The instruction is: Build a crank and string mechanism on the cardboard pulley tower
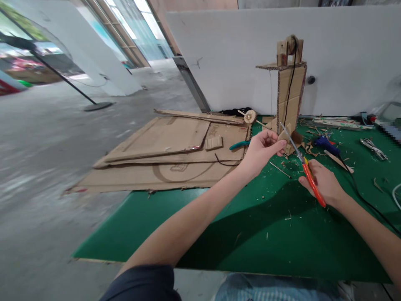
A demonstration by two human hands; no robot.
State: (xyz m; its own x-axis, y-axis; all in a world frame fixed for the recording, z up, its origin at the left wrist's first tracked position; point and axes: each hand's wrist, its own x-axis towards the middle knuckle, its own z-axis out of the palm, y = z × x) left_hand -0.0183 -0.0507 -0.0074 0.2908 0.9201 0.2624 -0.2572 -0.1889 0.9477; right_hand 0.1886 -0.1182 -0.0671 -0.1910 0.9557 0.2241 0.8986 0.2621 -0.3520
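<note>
From where I stand, the step in hand looks like trimming a small cardboard piece (282,136), held up before the cardboard tower (283,93) over the green table (150,221). The left hand (262,149) pinches it between thumb and fingers; the right hand (324,182) grips red-handled scissors (313,184), blades crossing it. Whether they bite I can't tell; the next move seems to want a steady pinch and a careful squeeze

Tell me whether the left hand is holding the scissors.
No, the scissors are in the right hand, while the left hand pinches a small cardboard piece.
</note>
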